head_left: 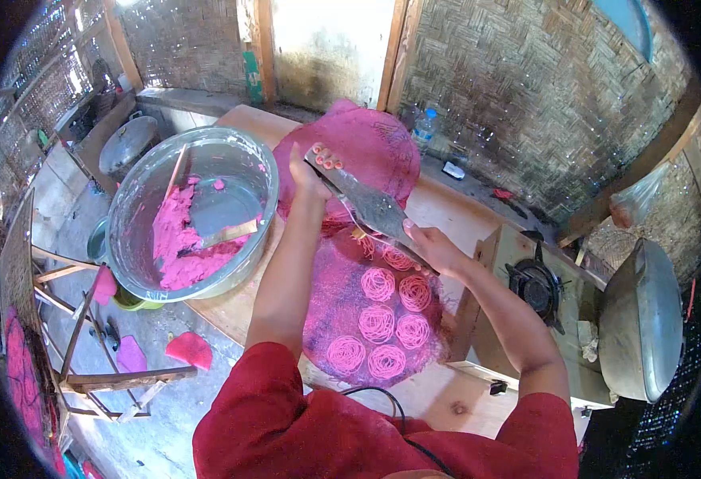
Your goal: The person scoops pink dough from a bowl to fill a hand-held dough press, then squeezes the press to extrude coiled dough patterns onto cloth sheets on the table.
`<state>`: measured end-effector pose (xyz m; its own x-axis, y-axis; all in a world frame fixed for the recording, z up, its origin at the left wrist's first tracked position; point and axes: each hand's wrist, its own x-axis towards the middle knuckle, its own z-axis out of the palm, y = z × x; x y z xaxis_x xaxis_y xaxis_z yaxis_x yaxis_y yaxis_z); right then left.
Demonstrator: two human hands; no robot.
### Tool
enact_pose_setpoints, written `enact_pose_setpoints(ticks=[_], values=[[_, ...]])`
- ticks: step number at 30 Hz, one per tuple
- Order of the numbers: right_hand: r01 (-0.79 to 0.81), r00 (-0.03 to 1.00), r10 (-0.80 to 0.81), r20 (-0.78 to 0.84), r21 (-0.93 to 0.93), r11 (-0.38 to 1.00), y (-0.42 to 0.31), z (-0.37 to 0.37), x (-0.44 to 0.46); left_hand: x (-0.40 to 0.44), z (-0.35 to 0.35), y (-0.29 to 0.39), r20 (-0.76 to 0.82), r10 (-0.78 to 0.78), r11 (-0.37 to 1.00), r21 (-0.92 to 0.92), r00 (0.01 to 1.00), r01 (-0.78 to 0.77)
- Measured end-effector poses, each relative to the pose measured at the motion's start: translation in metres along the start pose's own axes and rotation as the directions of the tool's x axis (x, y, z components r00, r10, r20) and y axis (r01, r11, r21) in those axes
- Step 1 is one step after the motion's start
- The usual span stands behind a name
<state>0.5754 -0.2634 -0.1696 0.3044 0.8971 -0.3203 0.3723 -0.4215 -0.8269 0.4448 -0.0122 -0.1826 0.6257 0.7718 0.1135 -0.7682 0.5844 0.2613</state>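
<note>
A dark, flat press-like tool (374,209) is held between my two hands above the table, tilted down to the right. My left hand (315,169) grips its upper left end, fingers wrapped round it. My right hand (432,249) is closed round its lower right end. Below the tool lies a round pink-stained mat (326,307) with several coils of thin pink strands, one of them a pink coil (377,322). Behind my hands is another pink round mat (366,148). Pink dough (176,239) fills part of a large grey basin (269,203) at the left, with flat wooden pieces in it.
A gas stove (486,279) stands at the right, beside a large metal pot or lid (642,319). A water bottle (424,128) is near the back wall. At the lower left are a wooden frame (127,379) and a lidded pot (129,144) farther back.
</note>
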Motion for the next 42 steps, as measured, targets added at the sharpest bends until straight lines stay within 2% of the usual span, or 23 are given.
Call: enact_pose_setpoints(ticks=[4, 6, 8, 9, 12, 14, 17, 20, 23, 26, 27, 28, 30, 31, 32, 33, 34, 35, 36, 38, 40, 41, 42], values=[[-0.112, 0.99, 0.108, 0.094, 0.034, 0.993, -0.031, -0.017, -0.023, -0.01, 0.01, -0.005, -0.111, 0.019, 0.999, -0.034, 0.994, -0.023], [-0.132, 0.989, 0.138, 0.06, -0.091, 0.987, -0.041, -0.028, -0.026, -0.008, 0.004, -0.008, -0.152, 0.032, 0.996, -0.072, 0.988, -0.044], [-0.117, 0.993, 0.12, 0.016, -0.119, 0.986, -0.037, -0.028, -0.02, 0.005, -0.008, -0.009, -0.032, 0.011, 0.992, -0.129, 0.999, -0.015], [-0.086, 0.996, 0.085, -0.01, -0.127, 0.988, -0.031, -0.025, -0.013, 0.007, -0.007, -0.007, -0.03, 0.011, 0.991, -0.13, 0.999, -0.014], [-0.034, 0.998, 0.029, -0.06, -0.087, 0.996, -0.022, -0.012, -0.004, 0.007, 0.003, 0.004, 0.041, 0.019, 0.998, -0.056, 0.999, -0.017], [-0.011, 0.997, 0.009, -0.081, -0.032, 0.999, -0.02, -0.007, -0.006, -0.002, 0.012, 0.009, -0.061, 0.041, 0.999, 0.017, 0.997, -0.04], [-0.058, 0.998, 0.058, 0.026, -0.007, 0.998, -0.025, -0.011, -0.016, -0.011, 0.011, 0.006, -0.167, 0.047, 0.999, -0.012, 0.985, -0.049], [-0.14, 0.989, 0.144, 0.044, -0.082, 0.987, -0.027, -0.022, -0.019, -0.018, 0.005, -0.009, -0.163, 0.043, 0.997, -0.049, 0.986, -0.051], [-0.105, 0.994, 0.105, -0.011, -0.172, 0.98, -0.018, -0.024, -0.007, -0.005, -0.019, -0.017, -0.091, 0.041, 0.997, -0.065, 0.995, -0.047], [-0.042, 0.997, 0.033, -0.063, -0.15, 0.988, 0.018, -0.009, 0.026, 0.005, -0.037, -0.015, -0.122, 0.072, 0.997, -0.002, 0.99, -0.073], [0.017, 0.998, -0.031, -0.053, -0.251, 0.968, 0.03, -0.006, 0.038, 0.004, -0.037, -0.01, -0.118, 0.073, 0.997, 0.0, 0.99, -0.074], [0.021, 0.998, -0.035, -0.054, -0.25, 0.968, 0.039, 0.0, 0.044, 0.002, -0.037, -0.006, -0.146, 0.067, 0.998, 0.02, 0.987, -0.065], [0.247, 0.959, -0.268, -0.098, -0.18, 0.952, 0.053, 0.015, 0.051, -0.001, -0.032, -0.001, -0.171, 0.06, 0.998, 0.046, 0.983, -0.053], [0.133, 0.991, -0.134, -0.005, -0.101, 0.986, 0.047, 0.014, 0.048, -0.006, -0.021, 0.002, -0.19, 0.086, 0.992, 0.103, 0.978, -0.067], [0.134, 0.991, -0.136, -0.008, -0.096, 0.986, 0.041, 0.013, 0.044, -0.01, -0.01, 0.005, -0.206, 0.112, 0.984, 0.159, 0.972, -0.08], [0.071, 0.995, -0.072, 0.068, 0.01, 0.997, 0.034, 0.011, 0.04, -0.017, 0.006, 0.007, -0.204, 0.11, 0.984, 0.163, 0.973, -0.077], [-0.002, 0.988, -0.015, 0.152, 0.109, 0.994, 0.027, 0.008, 0.034, -0.025, 0.027, 0.008, -0.14, 0.153, 0.969, 0.217, 0.978, -0.12], [-0.003, 0.989, -0.014, 0.149, 0.112, 0.994, 0.018, 0.003, 0.025, -0.035, 0.049, 0.01, -0.073, 0.191, 0.95, 0.266, 0.979, -0.166], [0.007, 0.979, -0.039, 0.199, 0.157, 0.987, 0.007, -0.002, 0.012, -0.048, 0.073, 0.015, -0.073, 0.187, 0.95, 0.266, 0.98, -0.162], [0.01, 0.969, -0.06, 0.241, 0.205, 0.979, -0.01, -0.008, -0.015, -0.081, 0.122, 0.023, 0.111, 0.199, 0.95, 0.223, 0.974, -0.22], [0.134, 0.979, -0.162, 0.124, 0.211, 0.968, -0.016, -0.004, -0.049, -0.124, 0.153, 0.037, 0.203, 0.239, 0.928, 0.239, 0.949, -0.285], [0.125, 0.982, -0.153, 0.114, 0.219, 0.968, -0.021, -0.003, -0.069, -0.145, 0.164, 0.044, 0.342, 0.248, 0.922, 0.203, 0.906, -0.329], [0.344, 0.939, -0.343, -0.026, 0.063, 0.937, -0.025, -0.002, -0.089, -0.165, 0.174, 0.052, 0.473, 0.251, 0.918, 0.16, 0.844, -0.362]])
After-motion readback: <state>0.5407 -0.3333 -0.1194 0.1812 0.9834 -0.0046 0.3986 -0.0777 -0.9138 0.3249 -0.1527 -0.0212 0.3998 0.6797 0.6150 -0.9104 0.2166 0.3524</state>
